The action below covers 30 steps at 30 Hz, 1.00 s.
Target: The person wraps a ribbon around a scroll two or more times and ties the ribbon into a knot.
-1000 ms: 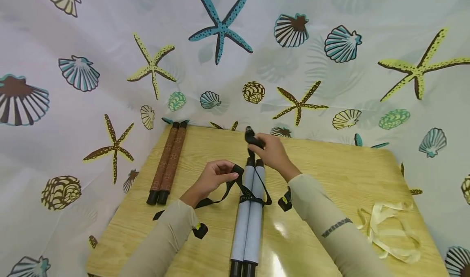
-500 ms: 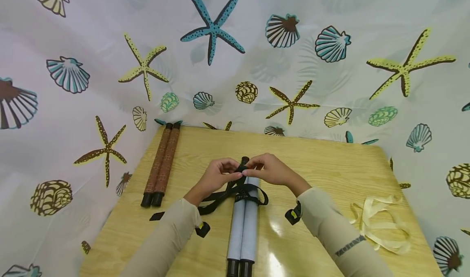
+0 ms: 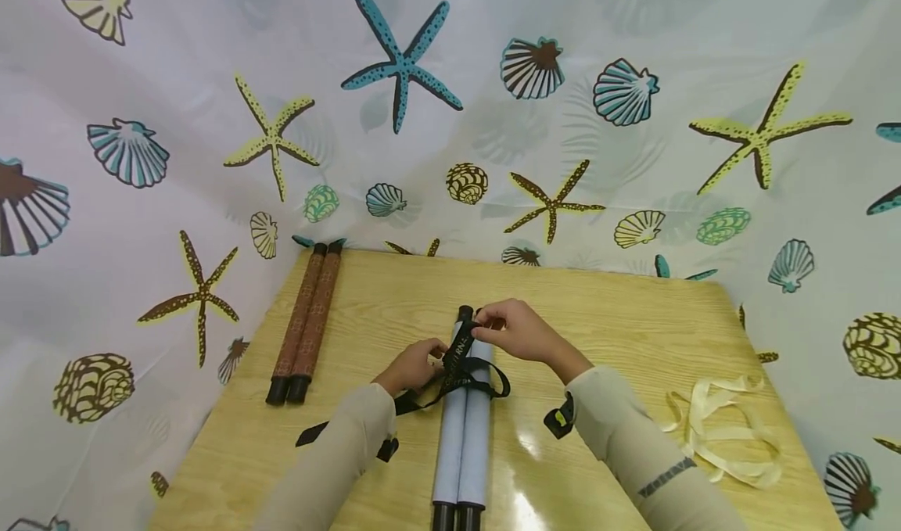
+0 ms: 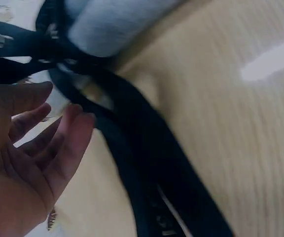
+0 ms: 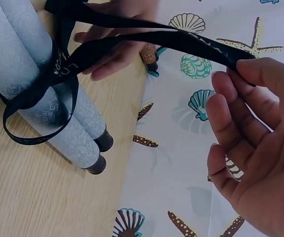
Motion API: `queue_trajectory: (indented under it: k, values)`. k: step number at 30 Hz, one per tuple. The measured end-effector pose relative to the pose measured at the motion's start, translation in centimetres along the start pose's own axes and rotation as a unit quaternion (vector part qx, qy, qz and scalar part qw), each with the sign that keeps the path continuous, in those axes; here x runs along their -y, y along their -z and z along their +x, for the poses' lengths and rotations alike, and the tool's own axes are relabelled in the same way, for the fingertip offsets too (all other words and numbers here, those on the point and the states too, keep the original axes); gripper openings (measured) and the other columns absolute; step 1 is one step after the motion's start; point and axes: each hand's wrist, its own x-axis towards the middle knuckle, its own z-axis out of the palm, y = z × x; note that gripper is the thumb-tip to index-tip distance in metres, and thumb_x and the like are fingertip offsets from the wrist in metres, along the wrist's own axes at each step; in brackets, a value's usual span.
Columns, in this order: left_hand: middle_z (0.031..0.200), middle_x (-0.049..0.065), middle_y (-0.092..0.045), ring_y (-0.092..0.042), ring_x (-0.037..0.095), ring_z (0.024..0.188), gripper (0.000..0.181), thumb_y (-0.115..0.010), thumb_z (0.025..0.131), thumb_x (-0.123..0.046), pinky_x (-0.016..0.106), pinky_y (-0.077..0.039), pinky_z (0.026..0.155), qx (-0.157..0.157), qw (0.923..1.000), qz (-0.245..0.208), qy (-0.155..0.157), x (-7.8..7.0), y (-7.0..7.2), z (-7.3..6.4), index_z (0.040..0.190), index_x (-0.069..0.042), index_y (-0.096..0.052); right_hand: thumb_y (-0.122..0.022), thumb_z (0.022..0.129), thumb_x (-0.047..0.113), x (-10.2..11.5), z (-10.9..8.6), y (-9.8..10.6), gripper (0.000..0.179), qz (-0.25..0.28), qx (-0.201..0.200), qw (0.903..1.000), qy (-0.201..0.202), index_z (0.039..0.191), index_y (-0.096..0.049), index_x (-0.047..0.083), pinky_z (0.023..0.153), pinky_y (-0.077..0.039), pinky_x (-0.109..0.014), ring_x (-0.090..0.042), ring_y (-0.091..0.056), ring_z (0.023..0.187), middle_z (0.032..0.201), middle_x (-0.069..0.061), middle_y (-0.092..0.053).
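Note:
Two pale blue-grey patterned rolls (image 3: 447,445) with black end caps lie side by side on the table, bound partway along by a black ribbon (image 5: 97,47) with light lettering. Above the rolls my right hand (image 3: 522,334) pinches a folded loop of this ribbon between thumb and forefinger, the other fingers loosely bent, as the right wrist view shows. My left hand (image 3: 414,365) is at the left side of the binding. In the left wrist view its fingers (image 4: 73,143) are relaxed and apart, the fingertips right at the ribbon's hanging lengths. A ribbon end (image 3: 310,435) trails left across the table.
Two brown patterned rolls (image 3: 319,312) with black ends lie at the table's far left. A loose tangle of cream ribbon (image 3: 698,406) rests on the right. White fabric (image 3: 422,156) printed with shells and starfish surrounds the wooden table (image 3: 605,304).
Both hands came together over the rolls, the right one moving down with the ribbon. My left hand has since let go of the ribbon and dropped lower left, while the right keeps its pinch.

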Motion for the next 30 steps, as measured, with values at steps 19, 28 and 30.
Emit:
queue_trajectory:
  k: [19, 28, 30]
  values:
    - [0.071, -0.001, -0.061, -0.049, 0.01, 0.062, 0.012, -0.071, 0.092, -0.017, 0.027, -0.04, 0.058, -0.037, 0.9873, 0.149, -0.04, 4.1, -0.5, -1.7, 0.082, -0.011, -0.07, -0.063, 0.099, 0.019, -0.5, 0.2, -0.2, 0.015, 0.01, -0.03, 0.9991, -0.028, 0.094, -0.072, 0.008, 0.076, -0.05, -0.031, -0.012, -0.059, 0.079, 0.099, -0.009, -0.072]
    - [0.061, 0.007, -0.062, -0.055, 0.017, 0.051, 0.028, -0.057, 0.103, -0.024, 0.028, -0.044, 0.052, 0.033, 0.9992, 0.009, -0.019, 2.2, 7.1, -5.2, 0.087, -0.002, -0.063, -0.062, 0.098, 0.018, -1.6, 0.0, 0.3, 0.016, 0.0, -0.078, 0.9949, -0.064, 0.09, -0.072, 0.008, 0.07, -0.048, -0.03, -0.012, -0.057, 0.071, 0.09, -0.008, -0.071]
    - [0.058, 0.004, -0.061, -0.05, 0.013, 0.047, 0.029, -0.056, 0.103, -0.027, 0.027, -0.042, 0.048, 0.054, 0.9983, 0.015, -0.016, 1.2, 8.5, -6.6, 0.085, -0.006, -0.063, -0.063, 0.098, 0.019, -1.5, 0.0, 0.4, 0.016, 0.001, -0.088, 0.9933, -0.074, 0.092, -0.073, 0.008, 0.069, -0.048, -0.03, -0.013, -0.059, 0.072, 0.092, -0.009, -0.072]
